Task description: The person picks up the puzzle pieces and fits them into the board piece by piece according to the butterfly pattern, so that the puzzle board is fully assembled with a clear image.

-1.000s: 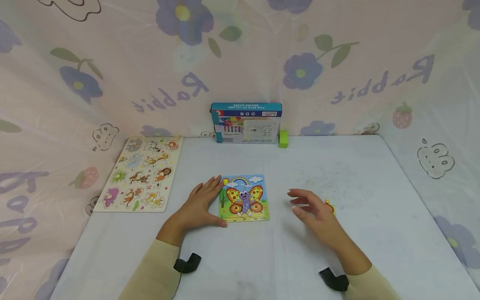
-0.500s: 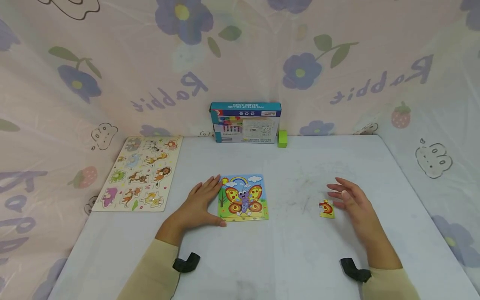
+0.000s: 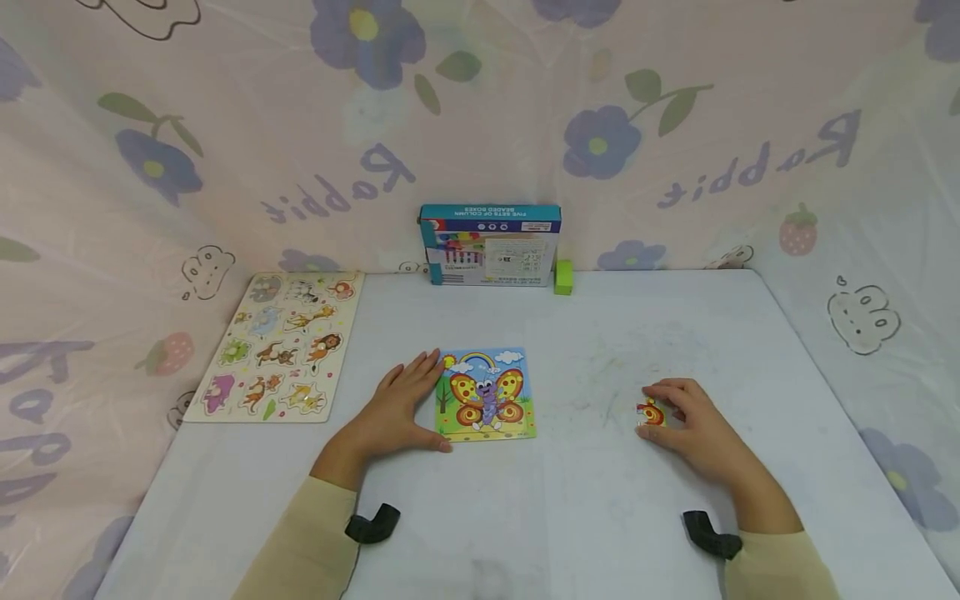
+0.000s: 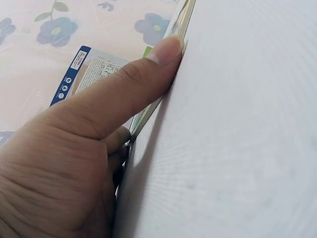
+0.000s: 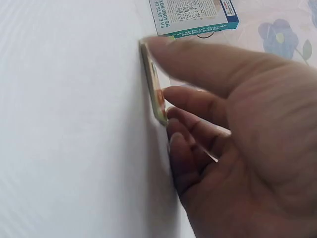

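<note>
A square butterfly puzzle (image 3: 486, 396), with a rainbow and clouds printed on it, lies on the white table. My left hand (image 3: 397, 412) rests at its left side, fingers extended towards the upper left corner and thumb at the lower left corner. In the left wrist view the thumb (image 4: 166, 52) touches the puzzle's edge. Further right, my right hand (image 3: 693, 429) pinches a small puzzle piece (image 3: 651, 412) with a red and orange swirl, thumb at its near edge and index finger at the far one. The right wrist view shows the piece (image 5: 154, 87) edge-on, low over or on the table.
An animal puzzle board (image 3: 277, 346) lies at the table's left. At the back, against the flowered cloth, stand a beaded-column box (image 3: 491, 246) and a green block (image 3: 563, 277). A black wrist strap piece (image 3: 372, 525) shows near each sleeve.
My right hand moved right, past the small puzzle piece, uncovering it, then came back and closed thumb and finger on it. The left hand stays at the butterfly puzzle.
</note>
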`<state>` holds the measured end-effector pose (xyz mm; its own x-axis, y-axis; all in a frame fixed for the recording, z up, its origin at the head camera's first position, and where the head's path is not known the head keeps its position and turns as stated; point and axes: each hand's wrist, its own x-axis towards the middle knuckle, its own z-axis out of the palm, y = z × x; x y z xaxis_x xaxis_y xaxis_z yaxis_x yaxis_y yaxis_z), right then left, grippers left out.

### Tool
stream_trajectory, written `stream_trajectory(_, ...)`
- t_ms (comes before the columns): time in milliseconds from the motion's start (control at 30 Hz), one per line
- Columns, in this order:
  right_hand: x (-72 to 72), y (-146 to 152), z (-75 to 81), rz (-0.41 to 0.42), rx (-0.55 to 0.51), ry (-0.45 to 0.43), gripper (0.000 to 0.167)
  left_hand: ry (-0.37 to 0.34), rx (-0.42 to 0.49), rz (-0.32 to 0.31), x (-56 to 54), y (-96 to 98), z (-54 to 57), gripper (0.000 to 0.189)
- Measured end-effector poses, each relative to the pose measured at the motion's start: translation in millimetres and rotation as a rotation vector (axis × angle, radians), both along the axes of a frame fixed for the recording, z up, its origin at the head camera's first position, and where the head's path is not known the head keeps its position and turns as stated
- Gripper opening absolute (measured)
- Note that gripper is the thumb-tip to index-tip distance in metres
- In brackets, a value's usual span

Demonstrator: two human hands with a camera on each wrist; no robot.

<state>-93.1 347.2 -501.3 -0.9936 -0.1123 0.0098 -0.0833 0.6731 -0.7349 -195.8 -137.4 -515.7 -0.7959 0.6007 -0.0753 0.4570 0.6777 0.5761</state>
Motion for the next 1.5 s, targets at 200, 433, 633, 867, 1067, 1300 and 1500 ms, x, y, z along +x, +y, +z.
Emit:
stream_trajectory(200, 1.5, -7.0, 1.8, -0.009, 0.014, 0.002, 0.03, 0.012, 0.031, -0.008, 0.7, 1.2, 3.2, 0.135)
stream_trajectory(433, 4.7, -11.2, 4.4, -0.028, 0.072, 0.003, 0.031, 0.022, 0.034, -0.01, 0.6, 2.2, 2.2, 0.135)
stream_trajectory(633, 3.9, -19.1, 3.2, -0.078, 0.066, 0.029, 0.044, 0.019, 0.029, -0.008, 0.4, 2.5, 2.4, 0.135)
stream_trajectory(867, 0.8, -41.9, 2.4, -0.106, -0.094, -0.001, 0.054, 0.015, 0.032, -0.009, 0.9, 2.7, 4.3, 0.134)
stream_trajectory(1067, -2.9, -61.5, -3.1, -0.051, -0.197, -0.008, 0.048, 0.01, 0.028, -0.009, 1.3, 2.3, 4.7, 0.134)
stream_trajectory(1300, -6.1, -87.1, -8.0, 0.033, -0.259, -0.022, 0.049, 0.01, 0.02, -0.005, 0.9, 1.7, 3.5, 0.135)
stream_trajectory(1500, -9.2, -111.2, -8.7, 0.018, -0.393, -0.053, 0.036, 0.013, 0.036, -0.006, 0.6, 1.3, 4.0, 0.134)
